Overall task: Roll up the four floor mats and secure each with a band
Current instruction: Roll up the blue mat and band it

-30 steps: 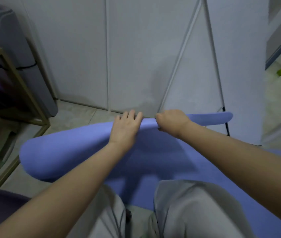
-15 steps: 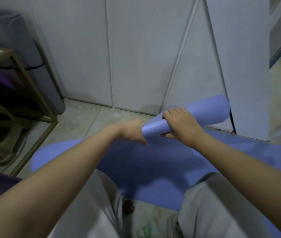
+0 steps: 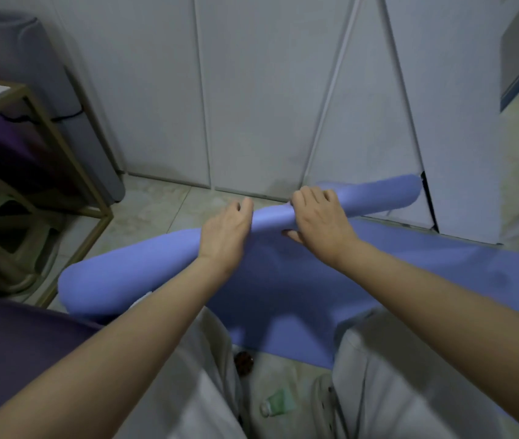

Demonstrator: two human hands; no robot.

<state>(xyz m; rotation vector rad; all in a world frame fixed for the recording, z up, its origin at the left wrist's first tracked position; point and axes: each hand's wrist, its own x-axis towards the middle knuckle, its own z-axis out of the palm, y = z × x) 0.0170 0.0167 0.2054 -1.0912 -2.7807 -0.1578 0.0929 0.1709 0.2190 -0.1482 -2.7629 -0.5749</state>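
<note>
Mat roll gripped, L hand + R hand; purple item in rack.

No legible text, label, brand, number or sign was found on any surface in view; any print on the green tube on the floor was too blurred to read
</note>
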